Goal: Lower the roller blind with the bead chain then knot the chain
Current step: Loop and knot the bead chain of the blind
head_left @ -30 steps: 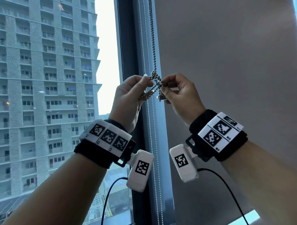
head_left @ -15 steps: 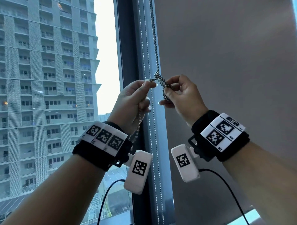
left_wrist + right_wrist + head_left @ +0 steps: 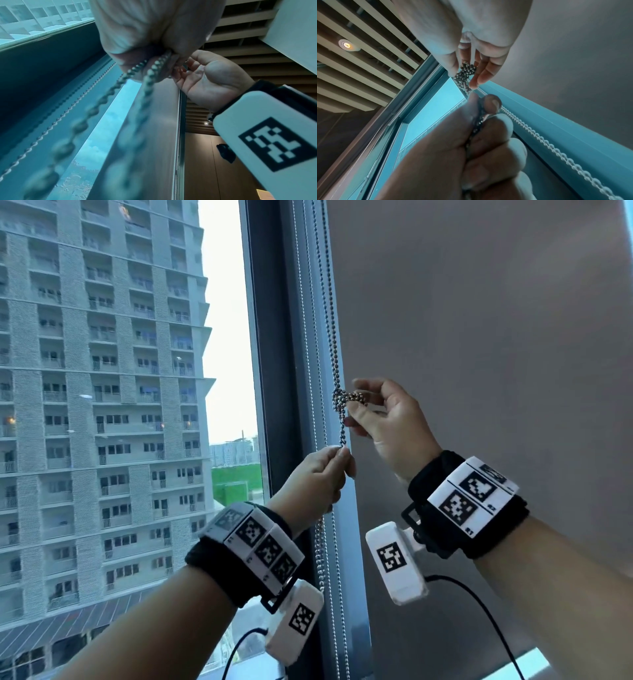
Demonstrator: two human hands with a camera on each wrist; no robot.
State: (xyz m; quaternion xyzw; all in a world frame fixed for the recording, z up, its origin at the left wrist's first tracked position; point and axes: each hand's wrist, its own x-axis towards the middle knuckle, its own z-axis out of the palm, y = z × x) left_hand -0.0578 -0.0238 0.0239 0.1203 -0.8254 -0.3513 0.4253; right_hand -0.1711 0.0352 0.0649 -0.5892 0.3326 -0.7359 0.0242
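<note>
While the right hand (image 3: 387,419) pinches the knot (image 3: 342,400), the left hand (image 3: 318,477) grips the bead chain (image 3: 330,313) below

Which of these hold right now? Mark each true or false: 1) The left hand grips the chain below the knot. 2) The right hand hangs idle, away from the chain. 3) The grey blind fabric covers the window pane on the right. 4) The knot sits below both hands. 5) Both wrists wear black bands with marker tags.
1) True: the left hand grips the bead chain under the knot.
2) False: the right hand pinches the beads right at the knot.
3) True: the roller blind hangs down on the right.
4) False: the knot is level with the right hand's fingertips and above the left hand.
5) True: a wrist band shows on each arm.
</note>
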